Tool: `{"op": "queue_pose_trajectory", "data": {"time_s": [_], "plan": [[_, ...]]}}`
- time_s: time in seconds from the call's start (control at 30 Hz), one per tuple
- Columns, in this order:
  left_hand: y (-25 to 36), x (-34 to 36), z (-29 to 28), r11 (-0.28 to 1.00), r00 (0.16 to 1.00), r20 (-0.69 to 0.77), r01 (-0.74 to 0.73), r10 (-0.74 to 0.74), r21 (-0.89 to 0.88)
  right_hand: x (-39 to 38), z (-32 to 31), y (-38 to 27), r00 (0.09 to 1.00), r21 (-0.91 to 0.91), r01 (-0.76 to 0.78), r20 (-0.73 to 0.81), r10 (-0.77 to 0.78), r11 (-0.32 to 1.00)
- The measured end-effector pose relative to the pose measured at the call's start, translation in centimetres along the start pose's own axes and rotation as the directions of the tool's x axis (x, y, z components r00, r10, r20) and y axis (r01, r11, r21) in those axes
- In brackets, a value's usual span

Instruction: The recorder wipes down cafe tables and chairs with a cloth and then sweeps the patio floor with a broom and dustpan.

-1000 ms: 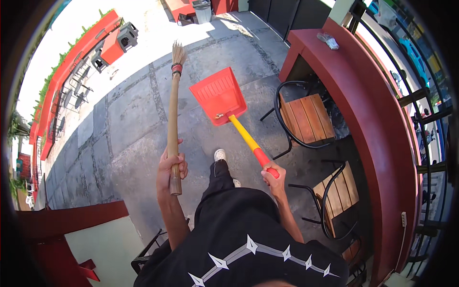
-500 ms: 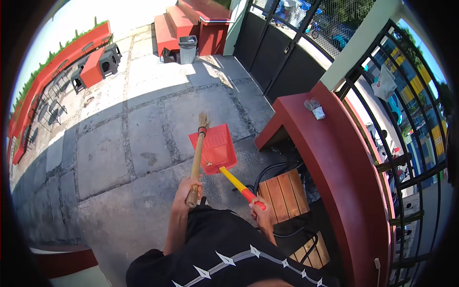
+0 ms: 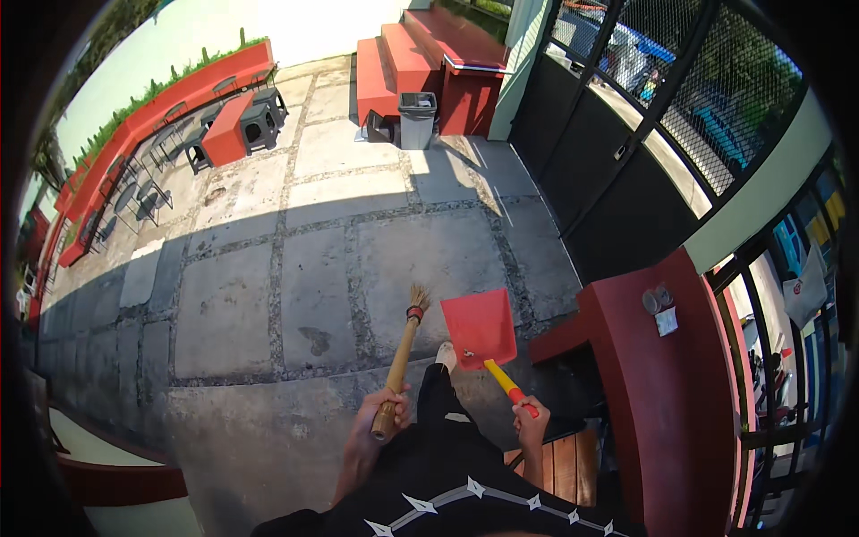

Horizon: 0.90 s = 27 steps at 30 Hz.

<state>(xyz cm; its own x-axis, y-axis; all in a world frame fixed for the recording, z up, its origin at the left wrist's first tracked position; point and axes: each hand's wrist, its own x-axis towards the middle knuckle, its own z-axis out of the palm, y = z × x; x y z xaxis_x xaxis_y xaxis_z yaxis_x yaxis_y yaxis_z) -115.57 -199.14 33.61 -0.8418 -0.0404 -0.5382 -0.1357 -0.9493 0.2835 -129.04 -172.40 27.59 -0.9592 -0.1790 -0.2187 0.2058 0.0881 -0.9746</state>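
Left hand (image 3: 386, 413) is wrapped tight around the bottom end of a broom (image 3: 400, 362), a smooth tan wooden stick with a red band near the top and a short tuft of straw bristles pointing up and away. Right hand (image 3: 530, 421) is closed on the handle of a dustpan (image 3: 480, 328), flat red plastic, roughly square with a lip, on a yellow shaft with a red grip. Both are held up in the air over the patio floor (image 3: 295, 295), side by side but not touching.

The floor is big rough concrete slabs with gravelly joints, half in shade and half in bright sun. A white shoe (image 3: 445, 355) peeks out between the two tools. A slatted wooden chair seat (image 3: 559, 461) sits just under the right hand, mostly hidden by the arm and black shirt. A dark red ledge (image 3: 644, 394) curves along the right, with something small and shiny on it, can't make out what. A grey bin (image 3: 417, 119) stands by the red steps (image 3: 394, 63) at the far edge.
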Motion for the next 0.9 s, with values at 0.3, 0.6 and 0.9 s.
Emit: {"op": "queue_pose_trajectory", "data": {"time_s": [0.3,0.6,0.9], "plan": [[14.2,15.0,9.5,0.972,0.972,-0.067,-0.23,0.227,-0.039,22.4,6.0,-5.6,0.998,0.164,0.009,0.058,-0.019,0.986],[19.3,24.7,16.2,0.929,0.923,-0.1,-0.371,0.371,0.014,36.4,8.4,-14.1,0.977,0.071,0.128,0.163,-0.138,0.989],[27.0,40.6,14.6,0.996,0.997,-0.003,-0.083,0.083,-0.014,48.0,15.3,-17.7,0.979,-0.043,0.095,0.183,-0.085,0.995]]}}
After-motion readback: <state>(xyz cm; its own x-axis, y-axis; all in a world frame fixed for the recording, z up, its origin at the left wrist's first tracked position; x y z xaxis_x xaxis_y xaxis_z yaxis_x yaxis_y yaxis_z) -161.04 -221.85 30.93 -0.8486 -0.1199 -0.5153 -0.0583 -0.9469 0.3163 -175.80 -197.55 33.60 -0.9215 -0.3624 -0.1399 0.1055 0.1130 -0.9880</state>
